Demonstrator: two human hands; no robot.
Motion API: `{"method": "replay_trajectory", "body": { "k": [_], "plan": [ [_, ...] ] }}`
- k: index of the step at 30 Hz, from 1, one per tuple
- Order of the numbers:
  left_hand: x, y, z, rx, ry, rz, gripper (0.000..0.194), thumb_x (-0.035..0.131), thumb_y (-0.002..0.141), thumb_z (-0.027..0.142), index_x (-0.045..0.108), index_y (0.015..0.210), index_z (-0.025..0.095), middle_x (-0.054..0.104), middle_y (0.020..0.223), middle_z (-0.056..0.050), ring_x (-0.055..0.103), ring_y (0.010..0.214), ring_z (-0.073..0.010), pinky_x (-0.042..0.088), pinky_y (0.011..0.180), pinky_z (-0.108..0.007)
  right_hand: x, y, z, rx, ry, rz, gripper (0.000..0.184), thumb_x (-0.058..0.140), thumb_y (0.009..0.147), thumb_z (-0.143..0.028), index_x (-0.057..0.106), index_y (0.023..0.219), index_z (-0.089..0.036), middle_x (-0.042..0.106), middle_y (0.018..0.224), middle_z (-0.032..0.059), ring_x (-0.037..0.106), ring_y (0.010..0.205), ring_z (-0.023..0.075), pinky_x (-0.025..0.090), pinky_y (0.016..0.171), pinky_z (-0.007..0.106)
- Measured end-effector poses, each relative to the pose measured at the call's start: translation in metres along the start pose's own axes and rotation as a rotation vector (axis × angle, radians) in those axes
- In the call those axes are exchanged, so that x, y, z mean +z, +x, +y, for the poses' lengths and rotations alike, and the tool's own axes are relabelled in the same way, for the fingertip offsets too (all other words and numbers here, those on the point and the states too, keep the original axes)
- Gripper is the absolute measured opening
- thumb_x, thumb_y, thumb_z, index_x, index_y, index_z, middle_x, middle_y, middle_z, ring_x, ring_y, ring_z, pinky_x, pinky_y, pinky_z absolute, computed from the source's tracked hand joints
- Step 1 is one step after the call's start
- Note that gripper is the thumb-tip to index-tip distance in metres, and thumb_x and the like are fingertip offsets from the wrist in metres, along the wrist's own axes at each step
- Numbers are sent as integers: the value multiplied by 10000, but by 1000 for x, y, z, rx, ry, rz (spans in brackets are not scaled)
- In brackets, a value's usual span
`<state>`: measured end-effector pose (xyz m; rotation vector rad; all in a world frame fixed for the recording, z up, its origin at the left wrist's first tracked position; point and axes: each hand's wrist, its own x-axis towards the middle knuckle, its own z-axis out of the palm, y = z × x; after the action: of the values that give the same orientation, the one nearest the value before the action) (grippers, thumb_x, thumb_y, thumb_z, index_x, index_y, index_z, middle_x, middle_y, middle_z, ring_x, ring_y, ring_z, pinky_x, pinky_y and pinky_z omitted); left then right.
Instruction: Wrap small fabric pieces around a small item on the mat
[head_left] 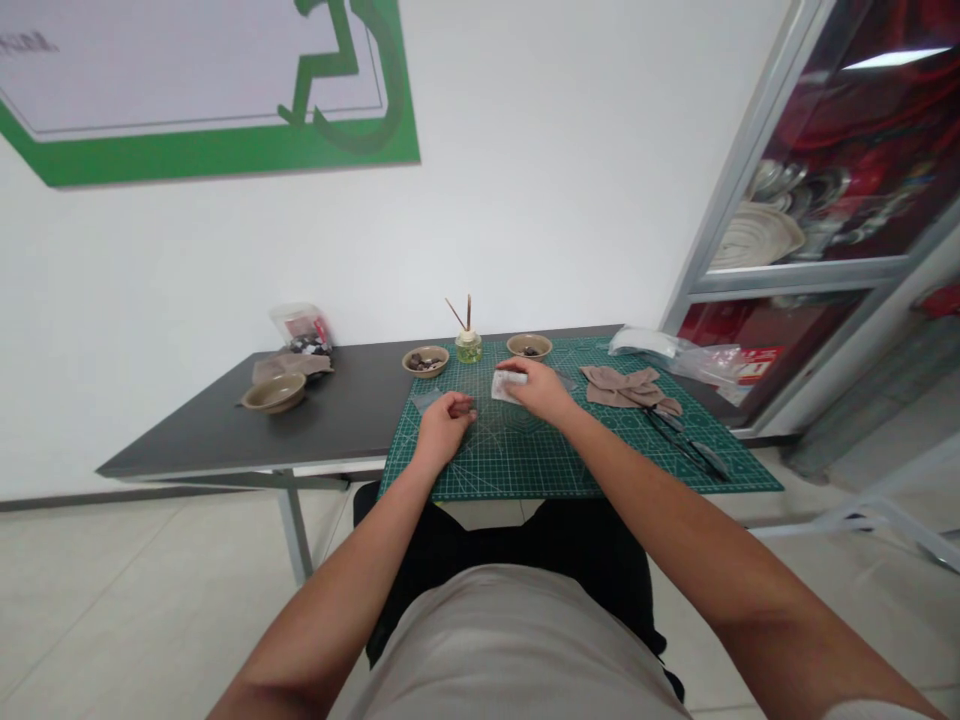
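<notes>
My right hand [538,390] grips a small white piece [507,384] with faint grey print, perhaps paper or a packet, above the middle of the green cutting mat [487,470]. My left hand [445,422] rests low over the mat to the left, fingers curled together; what they hold, if anything, is too small to make out. A clear plastic piece [426,400] lies just beyond that hand. Behind my hands stand a tan bowl [425,371] with dark and pale bits and a second tan bowl [529,355] with dark bits.
Between the bowls stands a reed diffuser [469,346]. Brown cloth [626,386], eyeglasses [686,445] and clear plastic bags [675,350] lie right. Leftward on the dark table [352,400] are a third bowl [275,398] and a plastic tub [301,325]. A glass-fronted cabinet [810,275] stands right.
</notes>
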<state>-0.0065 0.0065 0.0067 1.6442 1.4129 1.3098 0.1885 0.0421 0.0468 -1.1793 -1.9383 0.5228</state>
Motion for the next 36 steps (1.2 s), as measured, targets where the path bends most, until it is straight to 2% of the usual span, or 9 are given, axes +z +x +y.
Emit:
{"method": "replay_trajectory", "body": {
  "k": [2,4,7,9,15,19,26,33,36],
  "plan": [
    [3,5,5,-2,15,6,178,682,669,161,644,843,162,662,740,-9,624,692,-152,489,682,-283,2,-3,3,9,-89,-27,517,632,739,-116,586,1249,-188,726,1011,49,665,907,194,480,841,298],
    [7,9,8,1,31,6,130,673,673,154,635,797,156,657,708,-12,621,674,-154,491,678,-288,6,-7,6,42,-155,-55,576,674,704,-117,566,1269,-147,724,1024,84,667,919,210,478,835,296],
    [13,13,5,7,5,-18,114,659,698,170,647,810,154,661,701,-12,620,661,-151,490,665,-284,9,-10,10,103,-141,11,252,655,761,-187,688,1010,-167,741,937,70,678,865,199,486,776,274],
    [15,14,1,29,-14,-10,132,651,712,179,661,842,154,668,714,-11,621,668,-149,490,670,-281,9,-10,12,94,-102,66,163,642,784,-216,699,933,-182,745,890,50,683,815,186,489,736,261],
    [15,13,-8,26,-86,10,140,666,704,170,659,844,163,681,730,-13,637,679,-148,502,693,-281,16,-16,18,18,-207,83,123,630,810,-247,721,877,-201,748,853,43,681,798,198,473,728,273],
    [13,13,-9,16,-58,20,175,724,669,210,644,818,165,687,736,-21,649,694,-160,503,691,-287,21,-19,22,-15,-136,124,179,662,790,-261,717,949,-200,747,877,30,669,762,175,469,705,256],
    [13,14,-12,-12,-55,20,148,717,679,236,649,785,160,675,706,-21,625,654,-154,481,652,-278,23,-20,23,-57,-183,147,148,650,801,-265,728,910,-201,734,814,23,645,710,164,445,668,251],
    [12,11,-6,25,-31,125,107,673,728,216,629,807,158,674,753,-20,602,653,-136,469,651,-266,27,-22,26,-56,-152,165,192,653,797,-281,728,955,-203,740,840,30,654,730,174,457,684,263],
    [13,11,-5,18,-43,105,95,675,725,200,617,789,159,671,745,-22,607,659,-139,476,658,-268,28,-21,26,-21,-135,158,182,640,810,-293,735,932,-198,734,784,27,648,691,171,453,662,263]
  ]
}}
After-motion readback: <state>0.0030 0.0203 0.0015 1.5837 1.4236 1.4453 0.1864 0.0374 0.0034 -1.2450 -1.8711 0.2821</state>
